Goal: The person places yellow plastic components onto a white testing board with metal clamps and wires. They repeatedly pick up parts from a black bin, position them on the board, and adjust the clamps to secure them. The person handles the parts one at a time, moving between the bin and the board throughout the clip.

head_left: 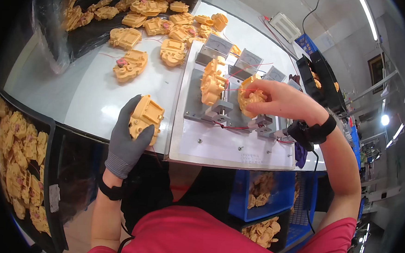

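Note:
In a grey glove, my left hand (131, 138) is closed around a yellow plastic housing (148, 115) just over the table's front edge. My bare right hand (271, 99) has its fingers around a second yellow housing (245, 101), which sits on a metal clamp (262, 122) of the test fixture (192, 140). Another housing (212, 80) stands upright on the neighbouring clamp (220, 111), with thin red wires by it. Behind the clamps are panel meters with dials, among them one grey meter (216, 45) and another (249, 60).
Many loose housings (149, 7) lie on black plastic sheeting at the back left. More fill a black crate (47, 163) at the left and a blue bin (240, 193) below the table. A cable (314, 179) hangs from my right wristband.

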Available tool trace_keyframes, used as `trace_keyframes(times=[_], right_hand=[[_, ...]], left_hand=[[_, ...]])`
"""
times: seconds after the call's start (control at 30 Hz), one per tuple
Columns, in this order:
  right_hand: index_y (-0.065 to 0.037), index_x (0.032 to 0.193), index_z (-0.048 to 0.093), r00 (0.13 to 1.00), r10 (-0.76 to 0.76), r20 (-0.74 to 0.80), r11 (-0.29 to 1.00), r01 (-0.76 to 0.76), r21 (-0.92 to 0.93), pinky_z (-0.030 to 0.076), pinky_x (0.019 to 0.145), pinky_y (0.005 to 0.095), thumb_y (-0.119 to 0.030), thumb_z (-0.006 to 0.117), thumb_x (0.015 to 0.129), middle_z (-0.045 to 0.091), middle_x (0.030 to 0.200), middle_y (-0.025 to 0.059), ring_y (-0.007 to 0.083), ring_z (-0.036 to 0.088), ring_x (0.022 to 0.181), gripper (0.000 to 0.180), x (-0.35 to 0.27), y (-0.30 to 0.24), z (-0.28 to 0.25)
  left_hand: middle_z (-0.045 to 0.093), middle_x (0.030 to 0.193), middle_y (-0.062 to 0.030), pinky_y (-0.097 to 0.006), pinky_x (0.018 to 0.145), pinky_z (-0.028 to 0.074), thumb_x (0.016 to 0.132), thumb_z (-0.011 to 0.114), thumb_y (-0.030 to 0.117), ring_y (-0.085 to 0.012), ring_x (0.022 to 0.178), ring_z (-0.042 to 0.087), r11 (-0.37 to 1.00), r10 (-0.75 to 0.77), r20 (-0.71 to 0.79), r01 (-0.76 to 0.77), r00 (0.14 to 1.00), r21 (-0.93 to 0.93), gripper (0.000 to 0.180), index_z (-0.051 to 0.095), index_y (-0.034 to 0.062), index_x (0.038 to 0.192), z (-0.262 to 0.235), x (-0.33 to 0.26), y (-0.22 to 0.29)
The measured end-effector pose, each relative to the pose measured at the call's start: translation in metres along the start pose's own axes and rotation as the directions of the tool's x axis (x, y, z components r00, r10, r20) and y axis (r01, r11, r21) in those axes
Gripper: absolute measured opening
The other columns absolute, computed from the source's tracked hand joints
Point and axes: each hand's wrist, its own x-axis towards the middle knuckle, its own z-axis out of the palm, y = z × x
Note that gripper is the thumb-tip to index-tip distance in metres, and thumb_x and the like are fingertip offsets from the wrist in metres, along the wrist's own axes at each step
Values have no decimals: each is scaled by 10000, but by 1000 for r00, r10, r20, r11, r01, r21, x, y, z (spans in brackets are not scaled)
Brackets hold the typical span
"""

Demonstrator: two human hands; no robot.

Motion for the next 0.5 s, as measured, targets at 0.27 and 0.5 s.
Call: trace_keyframes(times=[0.27, 0.5], right_hand=[[-93, 1187, 615, 994, -30, -102, 993, 42, 115, 512, 835, 352, -393, 646, 895, 699, 1007, 139, 263, 666, 925, 421, -8, 12, 15], [-128, 1262, 573, 994, -94, -52, 994, 97, 59, 510, 859, 361, -434, 612, 927, 698, 1067, 147, 285, 670, 981, 456, -1, 20, 15]], left_hand=[[502, 1386, -148, -339, 1029, 458, 860, 633, 63, -218, 1221, 551, 999, 34, -29, -33, 999, 23, 643, 396, 35, 1457, 1, -1, -3], [500, 1377, -152, -333, 1011, 476, 857, 616, 59, -217, 1205, 559, 986, -71, -22, 67, 997, -154, 678, 357, 30, 1482, 0, -2, 3]])
